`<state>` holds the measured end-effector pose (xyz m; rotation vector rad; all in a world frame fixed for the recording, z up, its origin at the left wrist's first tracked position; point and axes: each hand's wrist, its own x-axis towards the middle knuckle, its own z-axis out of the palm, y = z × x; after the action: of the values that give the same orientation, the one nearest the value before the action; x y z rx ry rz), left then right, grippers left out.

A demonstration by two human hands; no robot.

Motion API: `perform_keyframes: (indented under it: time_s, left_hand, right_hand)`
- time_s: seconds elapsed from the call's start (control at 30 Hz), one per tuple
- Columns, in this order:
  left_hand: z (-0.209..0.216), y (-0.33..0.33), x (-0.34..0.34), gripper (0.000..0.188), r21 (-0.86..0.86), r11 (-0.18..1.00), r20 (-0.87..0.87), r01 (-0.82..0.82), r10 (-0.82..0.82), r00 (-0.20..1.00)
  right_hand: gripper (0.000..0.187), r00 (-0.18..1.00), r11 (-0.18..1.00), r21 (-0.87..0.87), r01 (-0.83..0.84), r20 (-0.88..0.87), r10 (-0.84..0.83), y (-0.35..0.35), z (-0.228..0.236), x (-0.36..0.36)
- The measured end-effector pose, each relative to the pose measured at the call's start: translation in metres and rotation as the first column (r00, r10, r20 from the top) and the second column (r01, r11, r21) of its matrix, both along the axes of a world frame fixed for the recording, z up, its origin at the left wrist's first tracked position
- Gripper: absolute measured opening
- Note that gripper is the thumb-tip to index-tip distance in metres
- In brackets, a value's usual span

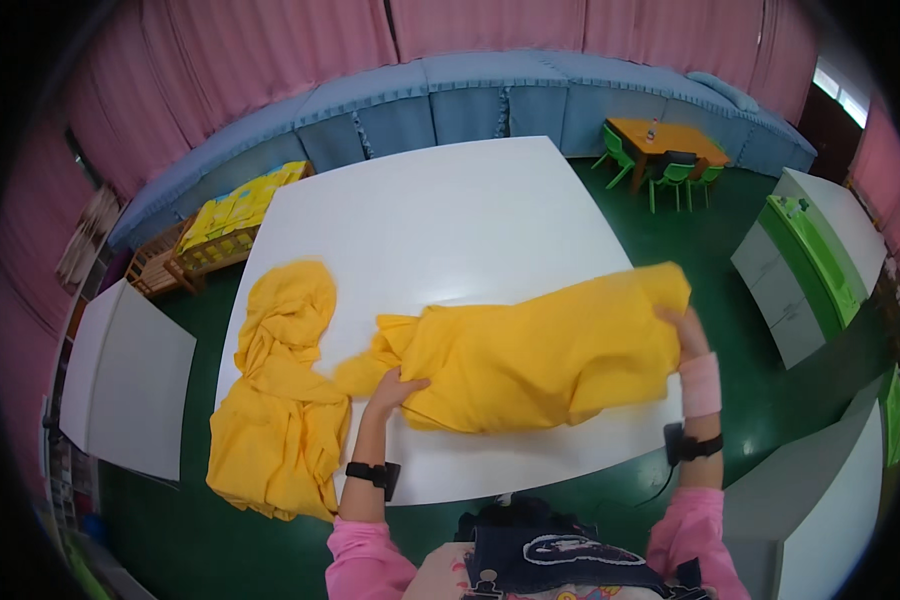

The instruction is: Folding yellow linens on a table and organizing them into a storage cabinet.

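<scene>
A wide piece of yellow cloth [540,350] stretches between my hands over the near part of the white table [430,220]. My left hand [398,390] grips its lower left edge, thumb on top of the fabric. At the right end my right hand [682,335] has hold of the cloth, its fingers partly hidden by the fabric. Another heap of crumpled yellow cloth [285,400] lies along the table's left side, its near part reaching over the edge. The two yellow cloths meet near my left hand; whether they are joined I cannot tell.
A wooden child's bed [232,215] with yellow bedding stands beyond the table's left edge. White cabinets [135,380] flank the left. On the right stand a green-topped play counter [805,265] and a small orange table [670,140] with green chairs. Blue-covered furniture [460,95] lines the back.
</scene>
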<state>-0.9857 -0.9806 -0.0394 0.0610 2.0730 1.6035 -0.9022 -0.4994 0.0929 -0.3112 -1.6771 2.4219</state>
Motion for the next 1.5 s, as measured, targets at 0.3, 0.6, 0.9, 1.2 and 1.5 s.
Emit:
perform_keyframes:
  time_s: [0.3,0.6,0.9,1.2,1.5]
  left_hand:
    - [0.03,0.121,0.009,0.062,0.832,0.531,0.308,-0.16,-0.202,0.93]
    - [0.024,0.085,0.031,0.06,0.357,0.913,0.109,0.197,-0.25,0.962]
    - [-0.018,-0.004,0.087,0.039,0.777,0.557,0.241,-0.295,0.17,0.956]
    - [-0.057,-0.079,0.121,0.033,0.435,0.6,0.592,-0.671,0.371,0.715]
    - [-0.038,-0.015,0.1,0.043,0.389,0.71,0.345,-0.587,0.479,0.807]
  right_hand:
    - [0.036,0.912,0.967,0.237,0.088,-0.411,0.017,0.012,0.242,-0.024]
    - [0.027,0.591,0.495,0.868,-0.026,-0.386,0.708,-0.161,0.281,-0.017]
    - [0.027,0.44,0.411,0.731,-0.545,-0.167,0.882,-0.304,0.103,0.031]
    - [0.032,0.83,0.812,0.211,-0.545,-0.005,0.558,-0.206,0.073,-0.047]
    - [0.064,0.922,-0.016,0.95,-0.313,0.3,-0.244,-0.059,-0.077,-0.085]
